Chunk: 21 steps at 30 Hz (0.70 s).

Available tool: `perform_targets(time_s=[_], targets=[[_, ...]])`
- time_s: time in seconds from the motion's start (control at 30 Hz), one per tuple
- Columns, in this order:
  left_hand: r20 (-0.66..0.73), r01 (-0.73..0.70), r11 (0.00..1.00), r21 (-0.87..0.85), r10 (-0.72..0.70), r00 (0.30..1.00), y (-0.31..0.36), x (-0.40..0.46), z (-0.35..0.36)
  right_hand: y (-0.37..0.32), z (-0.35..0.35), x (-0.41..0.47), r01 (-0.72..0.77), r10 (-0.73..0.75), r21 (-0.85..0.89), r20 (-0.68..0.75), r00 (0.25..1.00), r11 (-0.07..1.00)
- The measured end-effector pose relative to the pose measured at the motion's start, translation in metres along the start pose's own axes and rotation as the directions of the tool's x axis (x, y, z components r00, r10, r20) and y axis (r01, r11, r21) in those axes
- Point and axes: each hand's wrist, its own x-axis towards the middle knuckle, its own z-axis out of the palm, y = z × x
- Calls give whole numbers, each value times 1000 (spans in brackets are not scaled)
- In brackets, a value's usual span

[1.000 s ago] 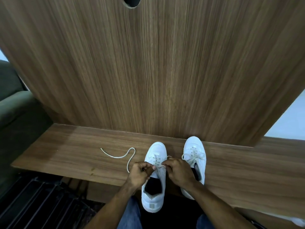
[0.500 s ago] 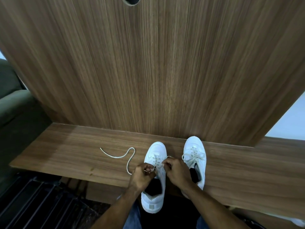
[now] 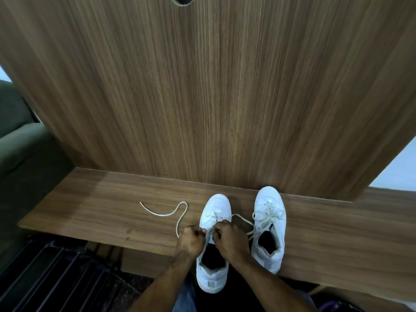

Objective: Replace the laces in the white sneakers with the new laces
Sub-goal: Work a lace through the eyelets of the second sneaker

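Two white sneakers stand on a low wooden shelf [image 3: 90,210], toes toward the back panel. The left sneaker [image 3: 213,278] hangs partly over the front edge. My left hand [image 3: 190,240] and my right hand [image 3: 229,238] sit over its tongue, each pinching a strand of its white lace [image 3: 180,218]. One end of that lace trails left in a curl across the shelf; the other loops right past my right hand. The right sneaker [image 3: 270,224] is laced, with a loose bow.
A tall wood-grain panel [image 3: 213,86] rises straight behind the shelf, with a round hole at its top. A dark green sofa [image 3: 20,158] is at the left. A black metal rack [image 3: 56,280] lies on the floor below the shelf's front edge.
Both hands have shifted slightly toward the shoe's toe along the eyelets, uncovering the right sneaker's opening. A loop of lace now shows to the right of my right hand.
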Motion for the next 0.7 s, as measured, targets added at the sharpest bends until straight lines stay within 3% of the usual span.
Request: perform_targets(time_s=[0.17,0.23,0.33,0.43,0.57,0.7], targets=[[-2,14,999,-42,-14,1000,-5,0,1,-3,4,-3,23,-23,-3,-3,1000,1000],[70,75,982,-175,-64,995,-8,3,2,-3,4,-3,26,-26,3,-13,1000,1000],[225,267,850,-453,-181,957,-7,5,1,-3,5,-3,42,-43,-11,-56,998,999],[317,334,858,-390,-215,924,-4,8,-2,-7,5,-7,15,-21,-72,-82,996,997],[330,362,862,-354,-247,911,0,14,-8,3,5,-10,10,-22,-91,-129,991,996],[304,339,730,-593,-188,934,15,18,-30,15,-5,-13,39,-57,-186,-91,994,982]])
